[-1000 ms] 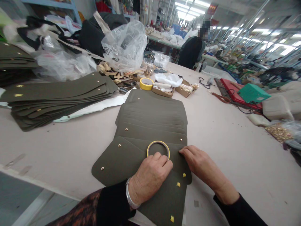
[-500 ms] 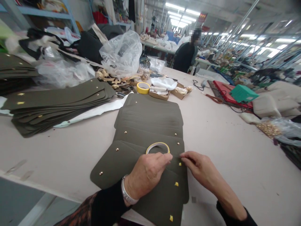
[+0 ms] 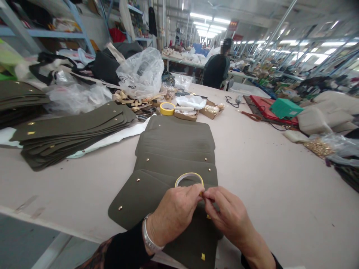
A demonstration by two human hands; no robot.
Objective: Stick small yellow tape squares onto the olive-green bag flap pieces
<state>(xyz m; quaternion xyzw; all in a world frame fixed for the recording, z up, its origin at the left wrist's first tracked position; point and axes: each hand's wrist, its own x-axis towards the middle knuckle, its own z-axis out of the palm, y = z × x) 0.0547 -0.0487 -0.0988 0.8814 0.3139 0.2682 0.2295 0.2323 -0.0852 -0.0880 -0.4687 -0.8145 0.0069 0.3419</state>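
Two hands meet at a tape roll (image 3: 189, 174), lower centre of the frame: the left hand (image 3: 171, 209) grasps it, the right hand (image 3: 229, 210) pinches at its edge.
An uneven pull could leave a ragged tear or drag the stacked olive panels (image 3: 176, 136) askew; at upper centre, one cardboard box (image 3: 185, 117) holds white packets (image 3: 191, 101), another box (image 3: 208, 115) gold-coloured pieces (image 3: 212, 108).

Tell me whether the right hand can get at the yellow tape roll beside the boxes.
Probably yes, with a forward stretch: only flat green pieces seem to lie between the right hand and that yellow tape roll.
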